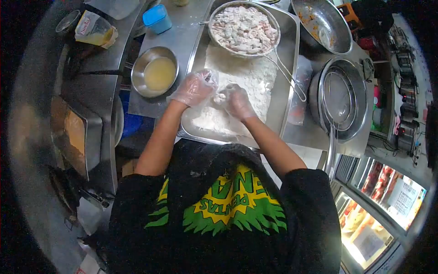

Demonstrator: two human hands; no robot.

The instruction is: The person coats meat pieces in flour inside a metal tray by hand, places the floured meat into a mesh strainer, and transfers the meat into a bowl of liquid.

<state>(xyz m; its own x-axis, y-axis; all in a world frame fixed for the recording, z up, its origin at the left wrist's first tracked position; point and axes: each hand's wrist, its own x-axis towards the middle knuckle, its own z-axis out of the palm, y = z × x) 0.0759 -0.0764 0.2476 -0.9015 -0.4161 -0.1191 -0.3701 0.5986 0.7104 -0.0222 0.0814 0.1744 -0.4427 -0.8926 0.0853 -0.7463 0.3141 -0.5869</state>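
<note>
Both my hands wear clear plastic gloves over a metal tray [288, 109] with a bed of white flour [255, 75] in it. My right hand [239, 102] is closed on a small flour-coated piece [220, 97] that looks like meat. Close beside it, my left hand [199, 86] has its fingers curled in; what they hold, if anything, is hidden. At the tray's far end rests a wire strainer [292, 82] heaped with flour-coated pieces [244, 27], its long handle reaching over the tray's right side.
Left of the tray stands a metal bowl [137, 78] of pale yellow liquid, with a blue container [157, 19] behind it. To the right are a large metal bowl [346, 39] with food residue and a pot [315, 98] holding a strainer [340, 96]. A deep pan [93, 137] sits far left.
</note>
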